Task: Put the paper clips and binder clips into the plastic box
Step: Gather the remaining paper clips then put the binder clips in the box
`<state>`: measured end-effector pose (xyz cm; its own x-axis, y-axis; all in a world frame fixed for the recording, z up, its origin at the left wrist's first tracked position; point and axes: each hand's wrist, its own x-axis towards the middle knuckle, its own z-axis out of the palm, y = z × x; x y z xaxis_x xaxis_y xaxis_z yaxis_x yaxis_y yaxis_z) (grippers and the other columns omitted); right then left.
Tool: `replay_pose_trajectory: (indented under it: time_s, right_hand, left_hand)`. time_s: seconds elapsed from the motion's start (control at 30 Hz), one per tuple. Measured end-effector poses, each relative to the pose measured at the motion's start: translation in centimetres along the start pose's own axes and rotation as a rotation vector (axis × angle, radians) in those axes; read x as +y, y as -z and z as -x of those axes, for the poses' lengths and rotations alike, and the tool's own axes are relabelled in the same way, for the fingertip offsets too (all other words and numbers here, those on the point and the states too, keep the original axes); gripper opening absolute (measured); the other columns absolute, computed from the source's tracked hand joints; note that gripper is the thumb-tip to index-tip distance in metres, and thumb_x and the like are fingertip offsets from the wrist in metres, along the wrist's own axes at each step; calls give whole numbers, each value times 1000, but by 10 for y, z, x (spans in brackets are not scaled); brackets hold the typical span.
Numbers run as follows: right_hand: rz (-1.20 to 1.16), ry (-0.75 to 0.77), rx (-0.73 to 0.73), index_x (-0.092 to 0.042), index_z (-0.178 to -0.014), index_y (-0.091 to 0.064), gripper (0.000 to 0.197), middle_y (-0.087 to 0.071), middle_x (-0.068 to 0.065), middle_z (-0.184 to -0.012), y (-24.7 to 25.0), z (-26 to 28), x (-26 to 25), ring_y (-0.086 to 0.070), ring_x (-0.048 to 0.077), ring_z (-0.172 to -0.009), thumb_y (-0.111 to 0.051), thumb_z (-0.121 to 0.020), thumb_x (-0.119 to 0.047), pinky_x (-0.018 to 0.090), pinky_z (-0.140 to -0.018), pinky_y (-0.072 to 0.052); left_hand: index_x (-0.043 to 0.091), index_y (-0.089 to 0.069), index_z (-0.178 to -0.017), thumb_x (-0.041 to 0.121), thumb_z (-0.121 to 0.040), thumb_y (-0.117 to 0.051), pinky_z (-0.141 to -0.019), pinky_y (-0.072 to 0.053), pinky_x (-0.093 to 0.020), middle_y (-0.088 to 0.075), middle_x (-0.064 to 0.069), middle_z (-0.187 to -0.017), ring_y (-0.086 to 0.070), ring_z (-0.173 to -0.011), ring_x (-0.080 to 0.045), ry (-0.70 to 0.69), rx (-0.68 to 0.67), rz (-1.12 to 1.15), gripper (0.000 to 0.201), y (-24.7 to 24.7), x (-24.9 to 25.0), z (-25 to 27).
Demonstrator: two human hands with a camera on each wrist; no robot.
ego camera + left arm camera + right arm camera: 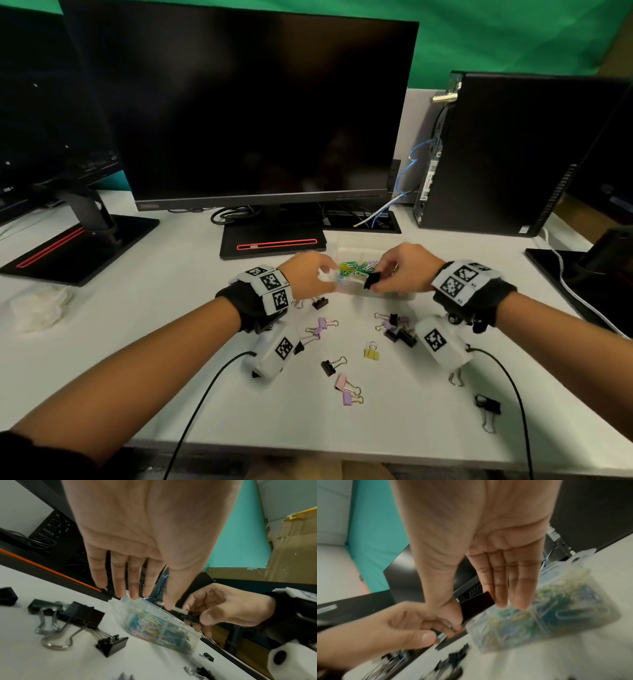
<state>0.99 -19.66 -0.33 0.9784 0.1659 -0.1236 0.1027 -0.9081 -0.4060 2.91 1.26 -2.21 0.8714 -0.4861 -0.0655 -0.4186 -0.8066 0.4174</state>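
Plastic box (376, 291) sits mid-desk, toward the far edge in front of the monitor base (272, 245), already packed with coloured paper clips (356, 269). Left hand (308, 275) at the box's left end, fingers (118, 574) straight and slightly spread, tips touching the rim; looks like steadying only. Right hand (406, 270) over the box's right part, thumb and fingers pinching a black binder clip (371, 279); right wrist view blurred. Step in hand, judged: drop this clip in. Do it well: keep left fingers bracing the box so it won't skid, lower the clip past the rim, release over the clip pile. Many loose binder clips (346, 390) remain on the desk's (171, 325) near side.
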Motion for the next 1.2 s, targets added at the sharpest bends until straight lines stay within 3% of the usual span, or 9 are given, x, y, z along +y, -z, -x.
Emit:
replay_pose_trajectory:
  time_s: [0.13, 0.37, 0.67, 0.77, 0.9, 0.97, 1.03, 1.1, 1.2]
  right_hand:
    - [-79, -57, 186, -13, -85, -64, 34, -71, 0, -89, 22, -13, 12, -59, 8, -63, -82, -64, -33, 29, -71, -53]
    - [74, 22, 326, -11, -99, -57, 48, -67, 2, -98, 24, -22, 13, -56, 15, -76, -85, -62, -25, 34, -82, -51]
    - [43, 110, 333, -12, -99, -57, 47, -67, 2, -102, 28, -16, 6, -54, 7, -68, -84, -63, -25, 23, -70, -43]
    - [30, 108, 229, -16, -97, -59, 44, -69, -4, -94, 25, -3, 9, -62, 13, -71, -81, -65, -37, 25, -69, -49]
    - [123, 175, 16, -19, -94, -67, 39, -66, -7, -84, 6, 24, 18, -52, -1, -64, -74, -69, -48, 13, -58, -37]
    - [172, 185, -62, -20, -96, -68, 41, -64, -6, -84, -6, 32, 23, -48, -2, -63, -72, -70, -51, 12, -56, -34]
    - [209, 153, -97, -23, -98, -68, 42, -62, -8, -86, -15, 35, 29, -50, 3, -68, -72, -69, -53, 15, -59, -36]
    - [253, 129, -115, -26, -95, -67, 39, -61, -8, -89, -21, 35, 32, -53, 11, -77, -72, -68, -54, 21, -66, -40]
    - [279, 127, -134, -30, -95, -65, 38, -59, -7, -96, -22, 36, 33, -51, 12, -85, -71, -67, -55, 25, -74, -43]
  left_hand:
    - [18, -60, -118, 27, -88, -59, -80, -45, -21, -62, -1, -115, -54, -94, -9, 4, 190, 95, 31, 6, -6, 0]
    - [17, -61, -116, 26, -89, -59, -79, -44, -21, -63, -1, -112, -55, -93, -9, 12, 181, 98, 29, 5, -6, -1]
    - [17, -48, -133, 28, -89, -59, -91, -47, -28, -58, -3, -123, -59, -106, -17, -2, 195, 121, 47, 10, 21, -20]
    - [18, -54, -126, 26, -89, -59, -89, -48, -27, -59, -2, -121, -58, -105, -17, -46, 140, 63, 39, 9, 19, -17]
    - [17, -60, -120, 13, -91, -53, -86, -42, -21, -56, -3, -126, -55, -111, -17, 16, 103, -22, 30, 13, -13, -10]
    - [16, -49, -133, 15, -93, -51, -100, -39, -26, -46, -5, -140, -47, -125, -20, 108, -19, -136, 40, 16, -29, -9]
    - [14, -28, -146, 22, -96, -47, -115, -22, -31, -26, -8, -154, -28, -141, -22, 169, -216, -283, 54, 15, -37, -7]
    - [17, -17, -149, 24, -98, -42, -118, -11, -32, -12, -5, -158, -14, -146, -21, 196, -342, -317, 57, 13, -37, 0]
    - [22, -22, -148, 30, -96, -46, -118, -14, -33, -18, -1, -157, -18, -145, -21, 166, -361, -273, 58, 8, -34, 8]
